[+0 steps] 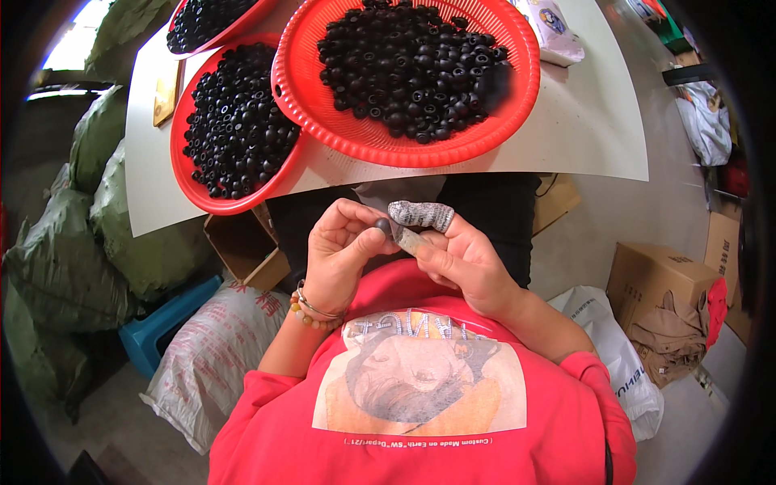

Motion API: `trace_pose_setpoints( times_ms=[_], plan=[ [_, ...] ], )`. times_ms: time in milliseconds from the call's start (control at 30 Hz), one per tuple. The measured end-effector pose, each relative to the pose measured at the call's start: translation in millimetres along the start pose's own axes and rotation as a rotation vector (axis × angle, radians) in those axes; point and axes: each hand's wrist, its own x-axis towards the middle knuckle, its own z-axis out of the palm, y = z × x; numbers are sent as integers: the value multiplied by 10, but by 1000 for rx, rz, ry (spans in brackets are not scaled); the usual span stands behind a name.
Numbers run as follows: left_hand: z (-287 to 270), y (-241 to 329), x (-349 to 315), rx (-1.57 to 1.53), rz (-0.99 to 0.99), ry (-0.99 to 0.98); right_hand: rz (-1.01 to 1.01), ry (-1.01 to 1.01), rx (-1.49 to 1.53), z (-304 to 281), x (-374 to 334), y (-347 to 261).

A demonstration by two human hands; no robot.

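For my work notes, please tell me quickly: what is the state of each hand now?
Left hand: closed, pinching a round black bead.
Right hand: closed, holding a small flat grey strip; its exact kind cannot be told.

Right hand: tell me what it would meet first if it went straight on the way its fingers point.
The right hand points left, so probably the small black piece pinched in the left hand, or that hand itself; depth is unclear.
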Motion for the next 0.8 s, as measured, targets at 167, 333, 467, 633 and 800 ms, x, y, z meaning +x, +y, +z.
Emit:
trace_pose_setpoints(
  times_ms=[167,333,467,633,800],
  plan=[
    [11,-13,-6,68,27,32,-58,-36,5,71,18,3],
    [33,9,-12,128,50,34,-83,-50,-14,48,24,32],
    [24,1,-17,129,49,47,-86,-43,2,34,31,59],
    [-10,-23,-20,136,42,51,-40,-33,33,35,26,24],
    [-8,-23,-18,119,31,48,-83,-29,38,12,46,97]
  ],
)
